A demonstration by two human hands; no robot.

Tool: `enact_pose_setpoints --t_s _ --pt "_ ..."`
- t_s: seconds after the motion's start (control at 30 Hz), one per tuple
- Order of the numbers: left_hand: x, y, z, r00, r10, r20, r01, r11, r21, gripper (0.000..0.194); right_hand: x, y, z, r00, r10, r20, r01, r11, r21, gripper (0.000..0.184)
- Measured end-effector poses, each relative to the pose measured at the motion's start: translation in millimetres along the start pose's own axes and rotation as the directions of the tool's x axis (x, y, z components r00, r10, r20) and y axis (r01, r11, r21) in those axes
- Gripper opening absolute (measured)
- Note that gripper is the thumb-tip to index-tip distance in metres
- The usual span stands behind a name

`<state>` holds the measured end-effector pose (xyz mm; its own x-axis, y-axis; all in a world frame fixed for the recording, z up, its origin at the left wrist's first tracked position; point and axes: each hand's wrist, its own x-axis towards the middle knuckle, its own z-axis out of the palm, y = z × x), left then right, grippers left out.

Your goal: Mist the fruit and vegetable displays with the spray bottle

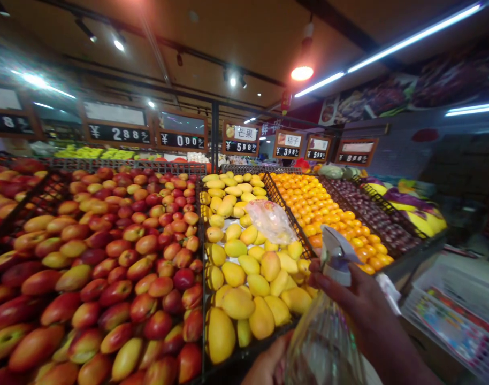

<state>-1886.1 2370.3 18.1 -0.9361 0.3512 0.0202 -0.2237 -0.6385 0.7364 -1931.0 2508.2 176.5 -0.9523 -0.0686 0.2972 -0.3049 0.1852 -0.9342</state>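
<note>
Clear plastic bag (325, 342), or so it looks through the blur, fills the lower right foreground, its pleated body hanging below a bunched neck. The right hand (354, 291) is closed around that neck, with the whitish top poking up above the fingers. The left hand (268, 361) is at the bag's lower left side, cut off by the bottom edge; I cannot tell whether it grips. Just beyond lie yellow mangoes (258, 285), a crumpled printed bag (270, 220) resting on them. Red-and-yellow fruit (116, 248) covers the display to the left; tangerines (325, 208) and dark purple fruit (367, 208) lie to the right. Price signs (240, 141) stand behind.
</note>
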Motion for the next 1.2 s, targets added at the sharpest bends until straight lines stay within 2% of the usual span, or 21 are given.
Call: enact_pose_setpoints --t_s 0.03,0.1,0.13,0.17,0.23,0.27,0.37,0.5,0.7,0.87,0.97,1.07,1.2 --pt "3.8 1.6 -2.2 0.999 -0.018 -0.035 0.017 0.999 -0.036 0.078 5.0 1.2 2.8 1.000 -0.008 0.019 0.009 1.000 -0.014 0.043" --pt "4.9 9.8 -4.3 0.996 0.022 -0.088 -0.029 0.997 -0.071 0.089 13.6 3.5 8.6 0.998 -0.024 0.052 0.025 1.000 -0.017 0.044" --pt "2.2 16.5 -3.9 0.997 0.080 -0.001 -0.080 0.996 0.044 0.088 17.2 4.2 11.5 0.997 -0.033 0.065 0.033 0.999 -0.004 0.044" --pt "-2.4 24.5 -2.6 0.993 0.111 0.042 -0.114 0.989 0.093 0.091 20.1 4.4 14.1 0.996 -0.049 0.074 0.049 0.999 0.011 0.043" --pt "-13.7 41.4 1.8 0.988 0.109 0.110 -0.122 0.985 0.123 0.083 24.6 3.3 18.5 0.992 -0.086 0.097 0.084 0.996 0.022 0.040" --pt "-18.8 48.8 4.1 0.980 0.121 0.156 -0.142 0.981 0.135 0.091 26.3 2.2 20.1 0.988 -0.107 0.108 0.106 0.994 0.022 0.038" --pt "-26.3 61.9 7.4 0.962 0.161 0.219 -0.195 0.970 0.143 0.099 31.0 -2.6 23.6 0.978 -0.164 0.126 0.166 0.986 0.000 0.033" --pt "-23.0 65.6 4.7 0.952 0.176 0.249 -0.220 0.962 0.161 0.090 36.1 -10.3 27.7 0.979 -0.168 0.111 0.165 0.986 0.034 0.030" --pt "-24.4 72.8 13.1 0.952 0.221 0.213 -0.272 0.928 0.253 0.080 46.6 -11.7 35.2 0.982 -0.132 0.135 0.103 0.974 0.204 0.034" --pt "-26.2 71.4 23.0 0.958 0.259 0.125 -0.283 0.926 0.250 0.075 61.6 -7.3 38.4 0.970 -0.163 0.179 0.121 0.967 0.223 0.046" --pt "-23.5 67.5 25.4 0.951 0.292 0.107 -0.310 0.914 0.263 0.074 67.9 -8.5 39.9 0.946 -0.215 0.244 0.159 0.960 0.230 0.042" --pt "-21.3 62.8 25.2 0.939 0.328 0.106 -0.344 0.901 0.262 0.083 71.2 -11.0 42.6 0.911 -0.269 0.313 0.200 0.951 0.238 0.033" --pt "-23.1 56.8 22.5 0.935 0.351 0.055 -0.350 0.881 0.318 0.085 72.9 -14.5 48.3 0.869 -0.309 0.387 0.211 0.938 0.274 0.028"
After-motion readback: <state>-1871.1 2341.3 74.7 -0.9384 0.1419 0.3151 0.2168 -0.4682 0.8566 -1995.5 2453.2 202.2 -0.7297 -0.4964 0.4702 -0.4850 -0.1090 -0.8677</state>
